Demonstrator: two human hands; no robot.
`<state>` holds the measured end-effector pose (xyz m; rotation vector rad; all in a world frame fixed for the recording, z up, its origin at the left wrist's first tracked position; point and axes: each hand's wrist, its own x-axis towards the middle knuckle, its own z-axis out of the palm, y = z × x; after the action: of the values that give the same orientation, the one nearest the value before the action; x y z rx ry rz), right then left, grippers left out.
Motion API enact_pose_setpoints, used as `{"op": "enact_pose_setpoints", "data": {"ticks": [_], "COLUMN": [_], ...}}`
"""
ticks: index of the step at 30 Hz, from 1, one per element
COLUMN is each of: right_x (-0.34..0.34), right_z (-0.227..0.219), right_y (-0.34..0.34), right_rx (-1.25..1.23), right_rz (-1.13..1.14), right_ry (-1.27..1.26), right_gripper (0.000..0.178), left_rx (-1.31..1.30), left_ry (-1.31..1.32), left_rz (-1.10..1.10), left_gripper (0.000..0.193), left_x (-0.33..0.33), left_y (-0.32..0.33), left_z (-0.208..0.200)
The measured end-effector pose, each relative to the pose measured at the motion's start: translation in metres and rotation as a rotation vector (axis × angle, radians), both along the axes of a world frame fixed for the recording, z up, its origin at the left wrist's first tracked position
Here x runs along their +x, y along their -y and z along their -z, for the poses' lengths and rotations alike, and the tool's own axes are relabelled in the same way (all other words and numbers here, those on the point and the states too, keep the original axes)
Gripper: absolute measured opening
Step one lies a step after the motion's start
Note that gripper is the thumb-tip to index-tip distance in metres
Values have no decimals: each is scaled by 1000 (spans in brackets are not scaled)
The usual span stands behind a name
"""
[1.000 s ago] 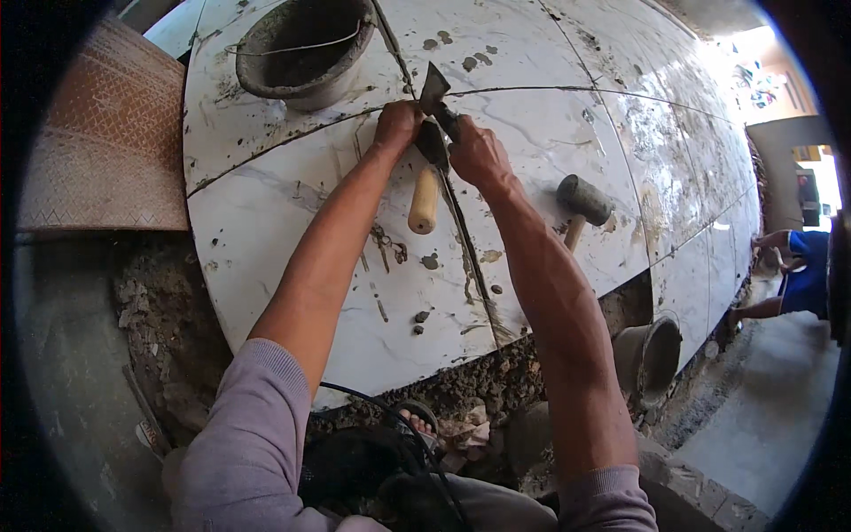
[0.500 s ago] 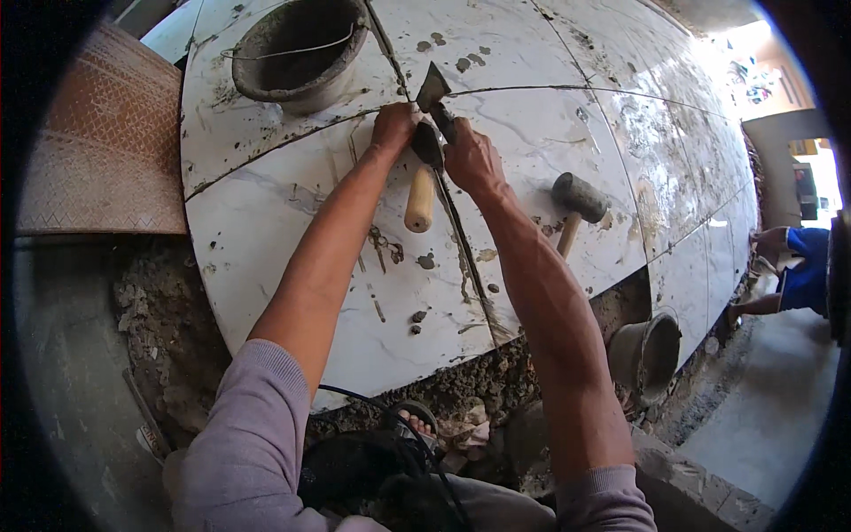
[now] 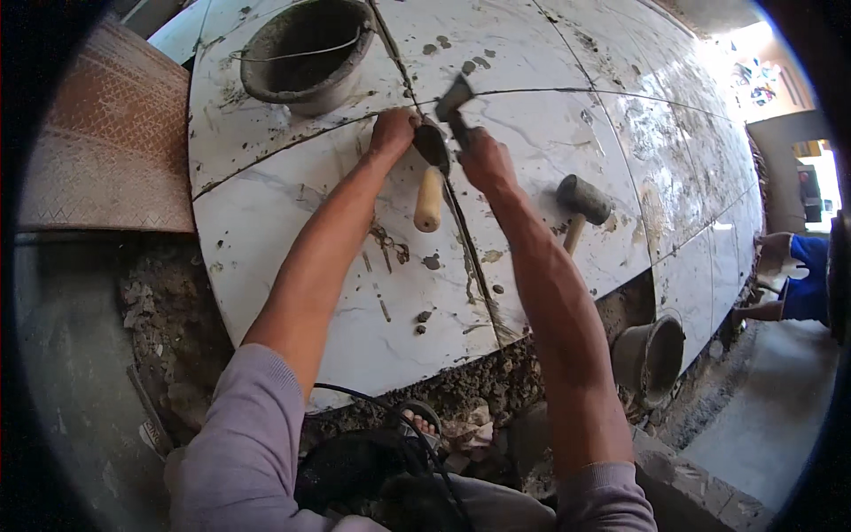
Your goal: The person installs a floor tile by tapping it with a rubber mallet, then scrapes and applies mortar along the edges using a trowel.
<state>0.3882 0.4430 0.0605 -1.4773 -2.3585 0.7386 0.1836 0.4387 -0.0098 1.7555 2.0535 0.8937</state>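
Note:
My right hand (image 3: 487, 161) grips the dark handle of a putty knife (image 3: 456, 96), its flat blade pointing away from me over the tile joint. To its left, my left hand (image 3: 393, 132) rests at the tile joint with fingers closed; what they pinch, if anything, is hidden. Right beside those fingers lies a trowel (image 3: 428, 197), its wooden handle toward me and its dark blade along the joint. Beneath both hands are large white marbled tiles (image 3: 310, 230), smeared with mortar. A mallet (image 3: 584, 199) with a dark head lies on the tile right of my right forearm.
A mortar-crusted bucket (image 3: 324, 99) with a wire handle stands at the far left. Another bucket (image 3: 628, 359) tilts off the tile edge at right. Rough soil (image 3: 461, 381) borders the tiles' near edge. Patterned brown sheets (image 3: 106, 151) lie at left. Another person's blue clothing (image 3: 807, 275) shows far right.
My right hand and the putty knife have shifted right, away from my left hand, and the blade has turned. My left hand and the trowel stay by the joint. The view has shifted slightly.

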Motion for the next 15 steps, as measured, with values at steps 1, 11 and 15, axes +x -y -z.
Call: {"op": "enact_pose_setpoints", "data": {"ticks": [1,11,15], "right_x": [13,90,93], "right_z": [4,24,45], "right_y": [0,12,6], "right_rx": [-56,-101,20], "right_rz": [89,326,277], "right_ry": [-47,-42,82], "right_gripper": [30,40,45], "left_rx": [62,-525,-629], "left_ry": [71,-360,-325], "left_rz": [-14,-42,-98], "left_gripper": [27,77,88], "left_x": [-3,-71,-88], "left_y": [14,221,233], "left_z": [0,-66,-73]}}
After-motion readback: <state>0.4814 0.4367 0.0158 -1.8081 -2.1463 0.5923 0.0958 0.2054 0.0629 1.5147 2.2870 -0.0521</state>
